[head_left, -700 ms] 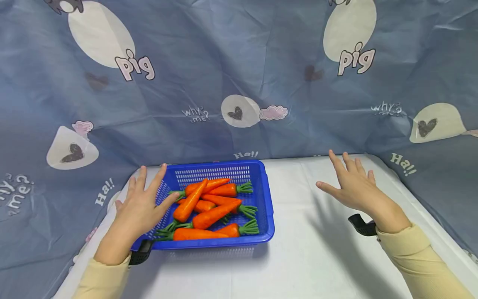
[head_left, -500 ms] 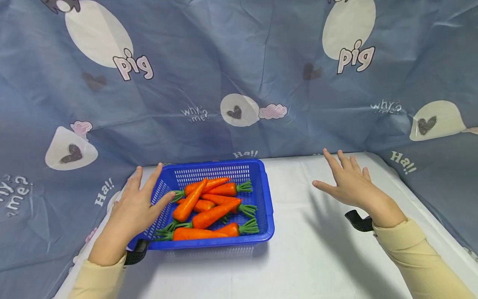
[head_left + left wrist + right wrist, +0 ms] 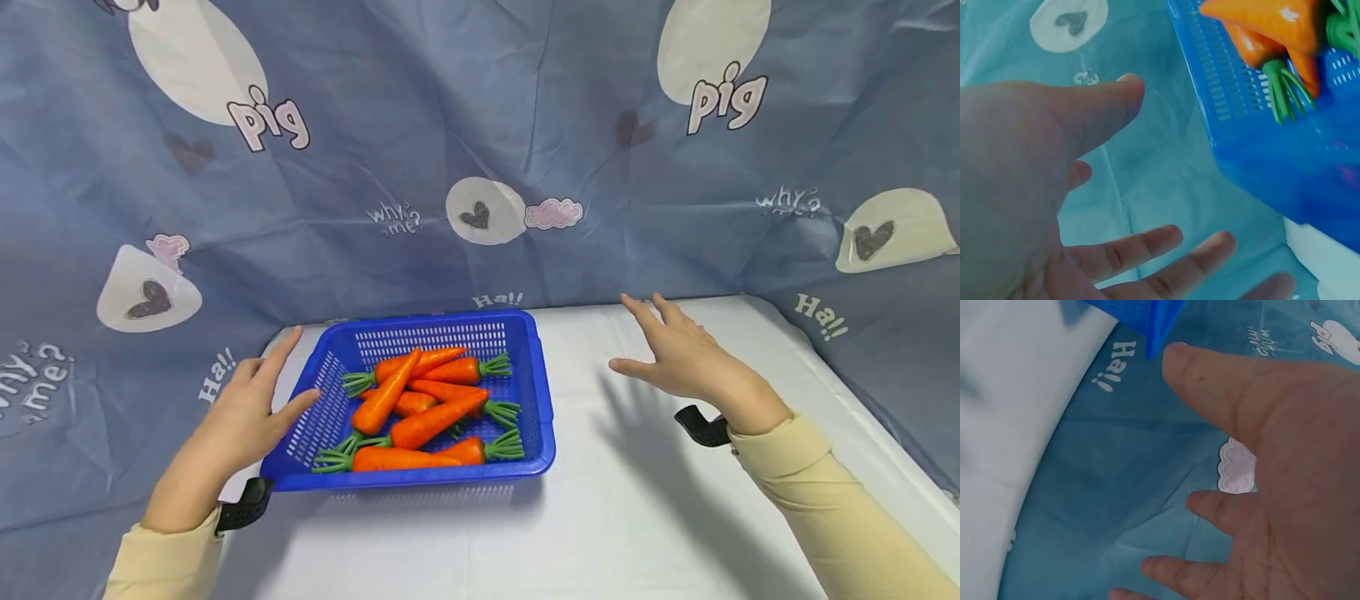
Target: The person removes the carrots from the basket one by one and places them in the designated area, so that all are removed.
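Note:
A blue plastic basket [image 3: 547,400] with slotted walls stands on the white table, left of the middle in the head view. Several orange carrots [image 3: 435,421] with green stalks lie piled in it. My left hand [image 3: 243,421] hovers at the basket's left side, fingers spread and holding nothing. In the left wrist view its thumb and fingers [image 3: 1147,247] stand apart, with the basket's corner [image 3: 1216,137] beyond them. To the right of the basket, my right hand [image 3: 686,358] is raised over the table, fingers extended and nothing in it; its shadow falls on the cloth below.
The white-covered table [image 3: 585,517] ends at a blue printed curtain [image 3: 375,150] behind and along both sides. Black straps [image 3: 243,504] sit on the wrists, at the ends of pale yellow sleeves [image 3: 832,492].
My left hand has drawn left and slightly down, away from over the basket's edge. The right hand has shifted left toward the basket. Basket and carrots keep their place.

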A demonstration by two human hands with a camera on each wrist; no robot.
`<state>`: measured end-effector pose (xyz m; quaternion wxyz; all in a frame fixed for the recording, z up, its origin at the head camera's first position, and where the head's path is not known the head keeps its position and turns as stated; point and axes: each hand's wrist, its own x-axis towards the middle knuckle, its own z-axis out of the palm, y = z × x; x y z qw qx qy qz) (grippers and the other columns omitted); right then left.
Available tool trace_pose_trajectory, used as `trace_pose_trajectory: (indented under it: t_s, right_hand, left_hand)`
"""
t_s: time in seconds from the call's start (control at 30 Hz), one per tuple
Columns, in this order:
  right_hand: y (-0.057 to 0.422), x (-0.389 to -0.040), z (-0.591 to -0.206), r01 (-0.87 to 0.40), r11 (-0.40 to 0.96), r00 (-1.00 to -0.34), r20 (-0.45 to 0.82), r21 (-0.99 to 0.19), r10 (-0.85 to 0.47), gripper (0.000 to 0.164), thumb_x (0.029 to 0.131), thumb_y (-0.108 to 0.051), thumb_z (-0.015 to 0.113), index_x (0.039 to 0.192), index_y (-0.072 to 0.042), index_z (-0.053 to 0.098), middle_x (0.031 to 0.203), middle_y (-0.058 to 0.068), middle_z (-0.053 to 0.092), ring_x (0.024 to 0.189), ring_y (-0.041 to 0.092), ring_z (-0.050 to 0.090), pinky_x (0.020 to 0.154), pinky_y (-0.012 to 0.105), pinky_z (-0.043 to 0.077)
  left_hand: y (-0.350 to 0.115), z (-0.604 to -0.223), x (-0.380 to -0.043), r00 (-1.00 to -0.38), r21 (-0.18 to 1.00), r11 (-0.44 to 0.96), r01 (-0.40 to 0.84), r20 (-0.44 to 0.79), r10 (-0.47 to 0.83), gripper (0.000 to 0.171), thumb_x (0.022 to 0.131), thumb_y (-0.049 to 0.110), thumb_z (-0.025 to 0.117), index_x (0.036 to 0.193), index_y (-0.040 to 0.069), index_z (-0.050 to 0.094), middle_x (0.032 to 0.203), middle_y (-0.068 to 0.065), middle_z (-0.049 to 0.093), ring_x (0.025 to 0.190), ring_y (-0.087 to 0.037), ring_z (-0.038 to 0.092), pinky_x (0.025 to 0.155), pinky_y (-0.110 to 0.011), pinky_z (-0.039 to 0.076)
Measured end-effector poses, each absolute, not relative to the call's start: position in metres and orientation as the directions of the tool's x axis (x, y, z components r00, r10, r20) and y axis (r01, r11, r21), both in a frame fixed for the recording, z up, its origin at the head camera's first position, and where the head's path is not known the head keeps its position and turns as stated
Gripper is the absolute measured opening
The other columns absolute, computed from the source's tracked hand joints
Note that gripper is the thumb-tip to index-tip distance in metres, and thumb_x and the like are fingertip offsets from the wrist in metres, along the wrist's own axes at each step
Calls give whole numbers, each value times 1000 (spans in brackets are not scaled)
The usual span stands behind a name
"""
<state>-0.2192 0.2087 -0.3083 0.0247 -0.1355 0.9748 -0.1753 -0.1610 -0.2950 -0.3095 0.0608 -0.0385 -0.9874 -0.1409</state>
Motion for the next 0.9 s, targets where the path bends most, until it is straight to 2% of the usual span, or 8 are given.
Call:
trace_pose_trajectory:
  t_s: [0.17,0.37,0.63,0.77,0.9]
  right_hand:
    - [199,-226,-309,-267,892,-956,-12,-365,-292,92,94,-50,65,162,-17,13,160,38,11,139,65,26,104,77,29]
    - [182,-231,-304,-297,884,-948,5,-360,-317,90,94,-48,67,162,-19,16,159,34,16,140,61,30,103,74,34]
    - [158,-233,-301,-337,879,-933,-3,-337,-359,86,93,-48,67,161,-19,22,159,30,25,140,55,34,103,72,37]
    - [145,-233,-301,-364,872,-924,11,-328,-382,82,93,-47,68,159,-19,27,155,26,35,137,51,42,101,69,41]
    - [132,-234,-303,-405,856,-908,31,-321,-417,82,90,-43,73,157,-17,33,150,24,43,133,46,48,101,64,44]
  left_hand:
    - [-309,-315,-160,-989,301,949,99,133,61,88,97,38,65,163,22,8,130,-43,42,97,-50,63,77,-67,52]
    - [-320,-322,-158,-989,326,940,104,130,65,86,97,34,66,162,18,12,129,-41,47,92,-47,67,76,-64,54]
    - [-332,-332,-155,-996,346,936,64,85,36,81,98,43,61,161,13,19,127,-39,54,93,-46,69,76,-62,55]
    - [-337,-337,-153,-1000,395,918,25,26,16,81,100,47,57,160,10,18,128,-39,55,93,-44,70,69,-50,59]
    - [-341,-342,-151,-999,454,891,-10,-34,6,83,99,50,56,161,11,15,131,-37,55,87,-33,72,65,-41,60]
